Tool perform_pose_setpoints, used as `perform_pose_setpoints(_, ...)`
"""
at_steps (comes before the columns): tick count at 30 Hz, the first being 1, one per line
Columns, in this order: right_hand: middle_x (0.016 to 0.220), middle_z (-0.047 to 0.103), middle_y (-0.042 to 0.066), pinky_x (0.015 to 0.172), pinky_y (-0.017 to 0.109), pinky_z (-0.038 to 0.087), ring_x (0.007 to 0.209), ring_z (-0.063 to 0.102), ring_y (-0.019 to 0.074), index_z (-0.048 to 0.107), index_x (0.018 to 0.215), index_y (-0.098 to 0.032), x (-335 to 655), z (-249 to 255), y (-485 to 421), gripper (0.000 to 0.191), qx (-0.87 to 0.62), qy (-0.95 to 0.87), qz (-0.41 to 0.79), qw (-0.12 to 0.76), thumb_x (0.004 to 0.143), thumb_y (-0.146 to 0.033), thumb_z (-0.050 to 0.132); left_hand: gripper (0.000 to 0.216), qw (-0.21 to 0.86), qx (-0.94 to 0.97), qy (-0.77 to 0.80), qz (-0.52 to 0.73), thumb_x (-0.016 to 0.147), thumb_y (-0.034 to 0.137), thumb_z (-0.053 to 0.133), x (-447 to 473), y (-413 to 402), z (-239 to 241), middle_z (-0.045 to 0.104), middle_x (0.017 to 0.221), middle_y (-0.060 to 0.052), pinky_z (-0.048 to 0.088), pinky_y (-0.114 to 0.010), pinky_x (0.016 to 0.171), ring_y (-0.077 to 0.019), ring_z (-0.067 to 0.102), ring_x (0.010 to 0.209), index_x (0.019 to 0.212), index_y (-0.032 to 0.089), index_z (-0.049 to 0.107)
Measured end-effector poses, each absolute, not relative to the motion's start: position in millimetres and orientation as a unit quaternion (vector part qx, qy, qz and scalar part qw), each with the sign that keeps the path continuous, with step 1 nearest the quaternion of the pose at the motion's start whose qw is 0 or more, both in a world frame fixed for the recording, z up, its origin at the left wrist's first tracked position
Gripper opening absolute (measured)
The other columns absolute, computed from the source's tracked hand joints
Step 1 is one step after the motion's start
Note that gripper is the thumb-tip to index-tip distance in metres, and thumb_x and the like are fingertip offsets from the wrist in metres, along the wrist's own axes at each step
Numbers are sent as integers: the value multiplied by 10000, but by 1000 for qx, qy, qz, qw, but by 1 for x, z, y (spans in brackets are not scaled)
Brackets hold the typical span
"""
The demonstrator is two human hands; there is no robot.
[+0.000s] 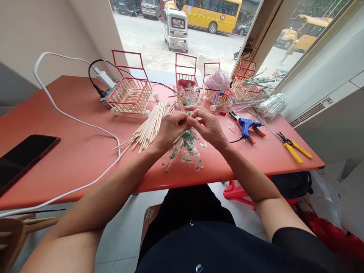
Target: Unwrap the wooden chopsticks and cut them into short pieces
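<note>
My left hand and my right hand meet over the middle of the table, fingertips pinched close together. What they hold between them is too small or hidden to make out. Beneath them lies a heap of clear plastic wrappers with green print, and more of these wrappers show just beyond my fingers. A bundle of pale wooden sticks lies left of my left hand. Past my hands stands a small stick-built cart with a red frame and a red container inside.
Other stick carts stand at the far left, back right and far right. On the right lie a blue glue gun, yellow-handled pliers and wrapped stick bundles. A phone and white cable occupy the left.
</note>
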State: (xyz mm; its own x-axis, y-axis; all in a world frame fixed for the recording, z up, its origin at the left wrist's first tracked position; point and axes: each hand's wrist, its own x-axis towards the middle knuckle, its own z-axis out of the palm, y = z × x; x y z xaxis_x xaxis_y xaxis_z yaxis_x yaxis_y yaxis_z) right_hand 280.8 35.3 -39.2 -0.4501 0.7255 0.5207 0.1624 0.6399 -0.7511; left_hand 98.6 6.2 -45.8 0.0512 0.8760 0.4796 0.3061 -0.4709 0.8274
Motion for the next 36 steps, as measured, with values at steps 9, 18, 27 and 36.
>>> perform_pose_setpoints(9, 1189, 802, 108, 934, 369, 595, 1113, 723, 235, 728, 1088, -197, 288, -40, 40, 193, -319, -811, 274, 408, 1054, -351, 616, 191, 307, 652, 422, 549, 753, 301, 844, 99, 5, -50, 653, 748, 5, 397, -300, 688, -171, 557, 735, 740, 219, 672)
perform_pose_setpoints(18, 1156, 769, 146, 913, 404, 576, 1104, 695, 267, 590, 877, -221, 291, -47, 48, 439, -338, -814, 257, 396, 1048, -623, 634, 325, 314, 665, 402, 545, 776, 344, 924, 97, 8, -51, 622, 727, 13, 383, -297, 666, -147, 517, 707, 699, 210, 638)
perform_pose_setpoints(27, 1448, 739, 187, 1078, 501, 575, 1340, 672, 311, 644, 872, -220, 291, -45, 44, 335, -279, -861, 243, 349, 1068, -488, 689, 617, 650, 448, 398, 468, 333, 379, 1168, 83, 19, -47, 677, 621, -11, 487, -277, 570, -126, 612, 568, 650, 177, 679)
perform_pose_setpoints(36, 1358, 745, 178, 1176, 562, 498, 1297, 673, 341, 683, 925, -217, 303, -42, 52, 265, -346, -853, 135, 366, 1095, -418, 659, 525, 592, 484, 383, 518, 401, 289, 1145, 81, 22, -50, 771, 731, -51, 566, -305, 685, -159, 707, 696, 622, 165, 685)
